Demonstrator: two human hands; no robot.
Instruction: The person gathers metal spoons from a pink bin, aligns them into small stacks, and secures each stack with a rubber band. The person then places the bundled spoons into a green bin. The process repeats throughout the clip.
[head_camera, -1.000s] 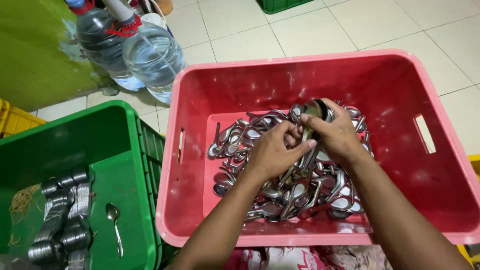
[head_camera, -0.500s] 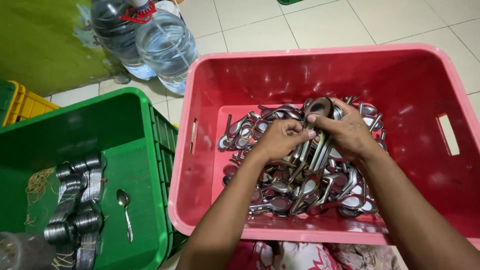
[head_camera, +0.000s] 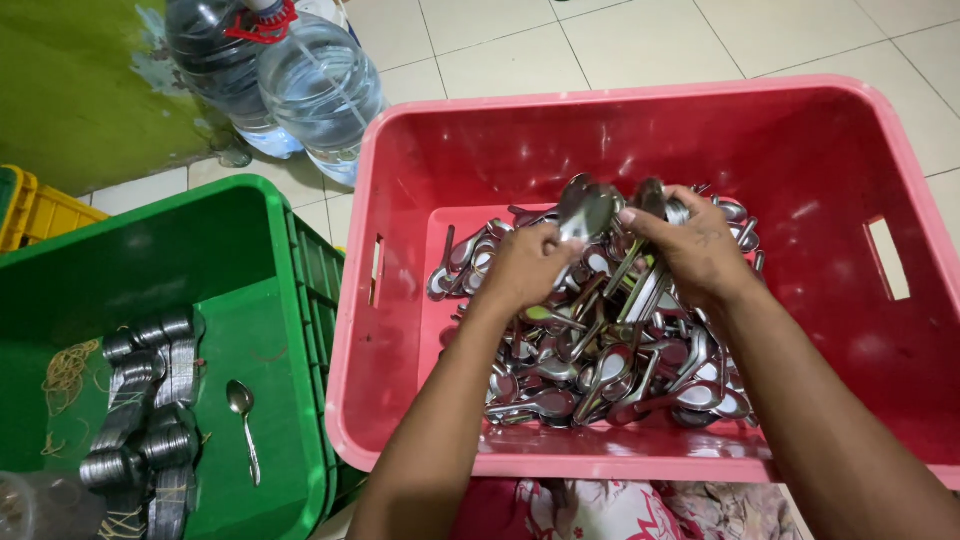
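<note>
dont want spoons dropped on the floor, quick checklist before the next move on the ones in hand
1. Left hand grips a spoon: ok.
2. Right hand holds a bunch of spoons: ok.
3. Both hands above the red crate: ok.
4. Bunch lined up evenly: cannot tell, the hand hides part.
5. Green crate beside it has bare floor space: ok.
6. Rubber bands in the green crate: ok.

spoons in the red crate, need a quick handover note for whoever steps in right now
Left hand: holds a metal spoon raised over the pile.
Right hand: grips a bunch of spoons.
Red crate: loose spoon pile still inside.
Green crate: stacked, bundled spoons, one single spoon, rubber bands.
Done: some bundles. Left: the loose pile.
</note>
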